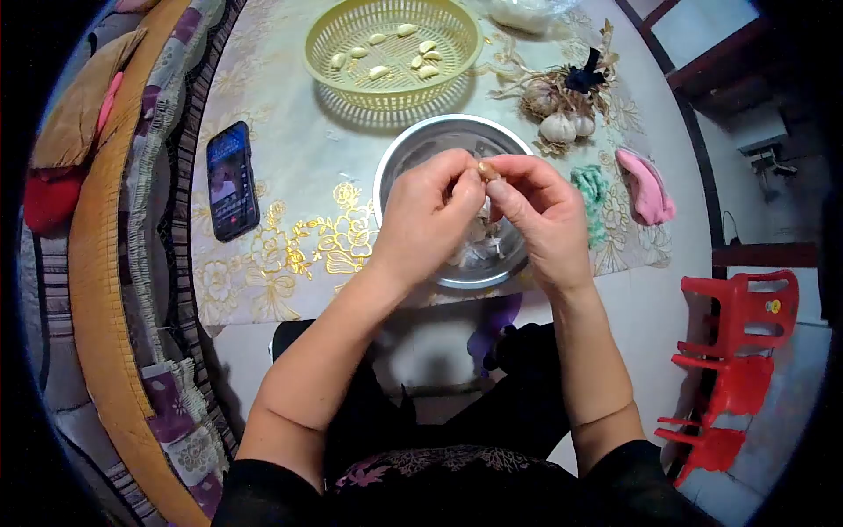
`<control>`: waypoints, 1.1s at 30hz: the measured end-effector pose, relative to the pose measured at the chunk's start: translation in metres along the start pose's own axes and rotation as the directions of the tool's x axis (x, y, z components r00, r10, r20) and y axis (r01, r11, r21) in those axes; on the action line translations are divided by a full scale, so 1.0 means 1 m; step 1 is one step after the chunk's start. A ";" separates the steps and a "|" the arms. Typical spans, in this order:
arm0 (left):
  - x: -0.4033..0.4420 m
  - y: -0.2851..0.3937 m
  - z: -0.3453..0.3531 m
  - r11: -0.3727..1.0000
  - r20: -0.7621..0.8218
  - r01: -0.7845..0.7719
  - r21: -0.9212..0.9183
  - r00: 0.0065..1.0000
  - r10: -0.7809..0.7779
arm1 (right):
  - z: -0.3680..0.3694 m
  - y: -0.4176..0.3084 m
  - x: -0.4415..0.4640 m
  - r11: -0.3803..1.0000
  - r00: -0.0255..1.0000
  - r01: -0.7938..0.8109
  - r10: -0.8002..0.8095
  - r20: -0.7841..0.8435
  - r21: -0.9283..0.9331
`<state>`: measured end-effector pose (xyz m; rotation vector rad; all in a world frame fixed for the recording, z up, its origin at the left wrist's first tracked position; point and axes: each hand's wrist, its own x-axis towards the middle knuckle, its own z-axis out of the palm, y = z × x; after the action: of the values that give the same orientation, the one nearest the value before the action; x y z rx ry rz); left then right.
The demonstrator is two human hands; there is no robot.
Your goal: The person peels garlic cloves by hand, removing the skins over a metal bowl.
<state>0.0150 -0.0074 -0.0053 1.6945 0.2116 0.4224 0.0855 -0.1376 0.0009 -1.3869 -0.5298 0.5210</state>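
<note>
Both hands meet above a steel bowl (395,158), fingertips pinched together on a small brownish garlic clove (486,171). My left hand (435,206) grips it from the left, fingers curled. From the other side, my right hand (544,206) pinches the same clove between thumb and fingers. Papery garlic skins (483,235) lie inside the bowl, partly hidden by the hands. Behind it stands a yellow-green plastic basket (320,70) with several peeled cloves (378,72) spread over its bottom. A bunch of whole garlic bulbs (558,127), tied with dark cloth, rests right of the basket.
A phone (232,181) with a lit screen lies on the left of the patterned tablecloth (290,149). Green mesh (590,198) and a pink cloth (645,186) sit at the right. A plastic bag (525,12) is at the back. Red plastic chairs (742,316) stand on the floor.
</note>
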 end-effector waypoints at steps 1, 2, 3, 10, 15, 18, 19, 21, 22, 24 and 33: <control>0.000 0.000 0.000 1.000 -0.001 0.006 0.001 1.000 -0.006 | 0.001 -0.001 0.000 1.000 1.000 0.013 -0.013 0.008 -0.009; 0.000 -0.002 0.002 1.000 -0.007 -0.002 -0.009 1.000 0.002 | 0.000 -0.002 0.000 1.000 1.000 0.000 0.000 -0.001 0.007; -0.001 -0.001 0.002 1.000 -0.007 -0.004 -0.005 1.000 0.004 | -0.001 -0.001 0.000 1.000 1.000 -0.009 0.009 -0.007 0.020; -0.002 0.003 0.004 0.999 -0.022 -0.035 0.012 0.999 0.035 | -0.007 0.002 0.001 0.997 0.999 -0.004 0.006 -0.037 0.078; -0.002 0.016 0.005 0.996 -0.186 -0.064 0.061 0.980 0.074 | -0.009 0.003 0.001 0.999 0.998 0.046 -0.047 -0.038 -0.027; -0.001 0.014 0.004 0.996 -0.205 -0.092 0.021 0.974 0.095 | -0.011 0.002 0.000 0.987 0.997 0.066 -0.070 -0.024 -0.146; -0.001 0.013 0.004 0.994 -0.197 -0.102 0.025 0.975 0.105 | -0.011 0.001 0.000 0.983 0.997 0.076 -0.079 -0.014 -0.167; -0.001 0.012 0.004 0.992 -0.183 -0.118 0.042 0.975 0.124 | -0.011 0.001 0.000 0.972 0.994 0.106 -0.107 0.006 -0.209; -0.001 0.012 0.004 0.991 -0.177 -0.124 0.055 0.975 0.132 | -0.011 0.001 0.000 0.965 0.992 0.126 -0.125 0.017 -0.231; -0.001 0.012 0.003 0.989 -0.164 -0.127 0.082 0.977 0.139 | -0.013 0.002 0.001 0.955 0.989 0.147 -0.143 0.033 -0.257; 0.004 0.009 -0.005 0.965 -0.010 -0.201 0.171 0.979 0.206 | -0.018 -0.003 -0.002 0.952 0.993 0.102 -0.080 0.089 -0.287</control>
<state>0.0156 -0.0026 0.0049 1.8861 0.0952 0.5946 0.0957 -0.1528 0.0018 -1.6188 -0.7522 0.4336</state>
